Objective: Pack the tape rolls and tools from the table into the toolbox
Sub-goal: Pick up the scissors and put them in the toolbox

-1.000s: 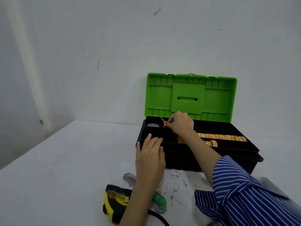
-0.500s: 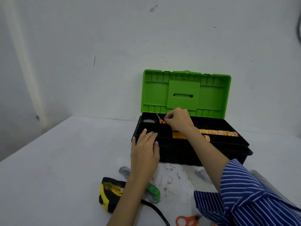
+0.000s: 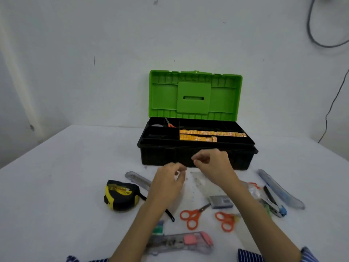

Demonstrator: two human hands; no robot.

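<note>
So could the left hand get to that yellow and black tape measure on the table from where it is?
Probably yes. The left hand holds nothing and hovers just right of the yellow and black tape measure, which lies in the open on the white table with nothing between them.

Bare forearms ran up from both sleeves, the blue-and-white striped right sleeve (image 3: 251, 256) pushed back near the elbow, the left sleeve (image 3: 85, 260) showing only a sliver of stripe.

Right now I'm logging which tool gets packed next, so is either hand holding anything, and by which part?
Nothing is held. The left hand and right hand hover with loosely curled fingers in front of the toolbox.
</note>
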